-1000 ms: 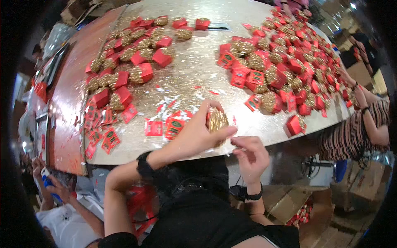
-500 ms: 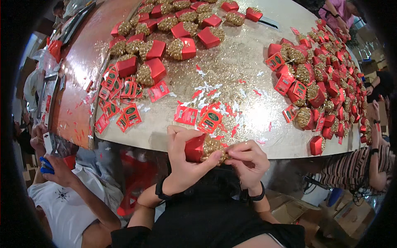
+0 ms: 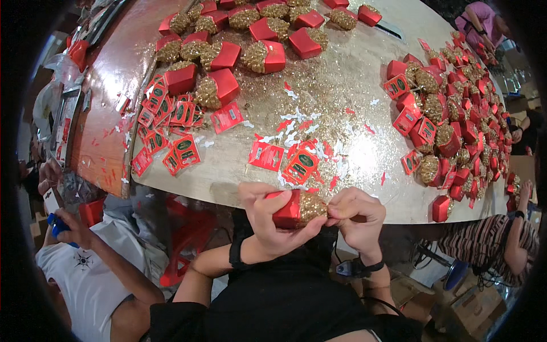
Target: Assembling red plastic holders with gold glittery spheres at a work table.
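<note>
Glittery table (image 3: 367, 153), left hand (image 3: 266, 223) clamped around red-gold ornament (image 3: 302, 208), right hand (image 3: 360, 215) (curled inward) pinched together at its tip

We find a lane up the middle of the surface (image 3: 399, 194), between the left ornaments (image 3: 273, 57) and the crowded right heap (image 3: 450, 142); flat scraps (image 3: 292, 139) litter its near end. Loose cards (image 3: 301, 166) lie just beyond our left hand (image 3: 269, 229), and a card pile (image 3: 183, 113) blocks the way farther left. Past our right hand (image 3: 362, 220), we can pass along the front edge until a single red box (image 3: 440, 208) stands in the way.
</note>
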### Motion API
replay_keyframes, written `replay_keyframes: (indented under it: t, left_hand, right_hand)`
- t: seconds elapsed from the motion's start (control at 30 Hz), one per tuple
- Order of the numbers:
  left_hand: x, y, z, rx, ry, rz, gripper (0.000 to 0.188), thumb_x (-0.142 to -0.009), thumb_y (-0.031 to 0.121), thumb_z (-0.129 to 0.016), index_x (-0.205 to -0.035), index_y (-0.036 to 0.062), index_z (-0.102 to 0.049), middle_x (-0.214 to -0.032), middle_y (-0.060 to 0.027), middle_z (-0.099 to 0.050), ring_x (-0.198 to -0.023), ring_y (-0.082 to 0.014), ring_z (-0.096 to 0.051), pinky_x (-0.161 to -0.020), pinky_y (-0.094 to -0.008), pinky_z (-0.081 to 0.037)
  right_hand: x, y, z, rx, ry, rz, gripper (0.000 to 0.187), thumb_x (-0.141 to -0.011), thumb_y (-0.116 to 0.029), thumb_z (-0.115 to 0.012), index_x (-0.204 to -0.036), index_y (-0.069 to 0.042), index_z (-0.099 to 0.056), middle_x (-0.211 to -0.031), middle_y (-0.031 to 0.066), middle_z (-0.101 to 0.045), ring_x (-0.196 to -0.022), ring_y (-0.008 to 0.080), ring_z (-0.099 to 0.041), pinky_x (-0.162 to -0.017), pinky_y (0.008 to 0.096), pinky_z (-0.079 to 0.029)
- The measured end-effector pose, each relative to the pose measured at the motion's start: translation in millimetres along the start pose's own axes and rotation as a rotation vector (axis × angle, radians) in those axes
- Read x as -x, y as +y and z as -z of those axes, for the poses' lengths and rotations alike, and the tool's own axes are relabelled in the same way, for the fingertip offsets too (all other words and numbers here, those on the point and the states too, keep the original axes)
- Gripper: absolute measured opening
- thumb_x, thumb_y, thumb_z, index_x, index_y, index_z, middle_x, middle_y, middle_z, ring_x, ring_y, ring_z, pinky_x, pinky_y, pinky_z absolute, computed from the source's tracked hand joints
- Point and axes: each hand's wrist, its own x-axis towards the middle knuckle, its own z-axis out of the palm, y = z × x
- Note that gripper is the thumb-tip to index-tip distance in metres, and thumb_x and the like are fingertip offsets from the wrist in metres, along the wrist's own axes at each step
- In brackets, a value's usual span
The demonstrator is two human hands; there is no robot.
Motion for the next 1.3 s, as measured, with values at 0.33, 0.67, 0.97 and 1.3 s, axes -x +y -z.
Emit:
replay_keyframes:
  t: [0.33, 0.67, 0.97, 1.3]
  left_hand:
    - [-43.8, -84.0, 75.0, -1.066, -0.187, 0.342, 0.043, -0.084, 0.027, -0.062, -0.117, 0.004, -0.048, -0.114, -0.0222, -0.047, -0.105, -0.0377, -0.046, -0.089, -0.0467, -0.037]
    - [-73.7, -84.5, 54.6, -0.913, -0.178, 0.293, 0.034, -0.081, 0.023, -0.065, -0.107, 0.0057, -0.052, -0.106, -0.0126, -0.049, -0.097, -0.0319, -0.049, -0.079, -0.0428, -0.042]
    - [-137.0, -97.6, 49.9, -1.037, -0.385, 0.055, 0.075, -0.068, 0.035, -0.075, -0.131, 0.0128, -0.041, -0.11, -0.0146, -0.048, -0.099, -0.033, -0.049, -0.081, -0.0428, -0.043]
    - [-182.9, -117.4, 35.1, -0.483, -0.622, 0.329, 0.06, -0.067, 0.013, -0.071, -0.118, 0.0111, -0.041, -0.109, -0.019, -0.049, -0.093, -0.0328, -0.056, -0.074, -0.0409, -0.049]
  right_hand:
    - [-18.5, -21.2, 45.8, 1.363, 0.509, 0.189, 0.035, -0.079, 0.002, -0.061, -0.114, -0.003, -0.058, -0.107, 0.0141, -0.054, -0.099, 0.0283, -0.053, -0.085, 0.0342, -0.044]
    - [-86.8, 33.8, 7.0, 1.123, -0.461, 0.127, 0.028, -0.074, 0.0, -0.055, -0.102, -0.001, -0.06, -0.106, 0.012, -0.054, -0.099, 0.0261, -0.053, -0.08, 0.037, -0.047]
    - [-57.4, 17.4, 53.8, -0.128, 0.045, -0.487, 0.019, -0.092, -0.012, -0.055, -0.104, 0.002, -0.058, -0.092, 0.0097, -0.064, -0.072, 0.0132, -0.061, -0.066, 0.0242, -0.051]
    - [-27.2, 31.9, 18.2, -0.766, 0.374, -0.336, 0.024, -0.09, 0.002, -0.052, -0.114, 0.005, -0.054, -0.11, 0.0162, -0.06, -0.102, 0.0222, -0.061, -0.088, 0.0254, -0.051]
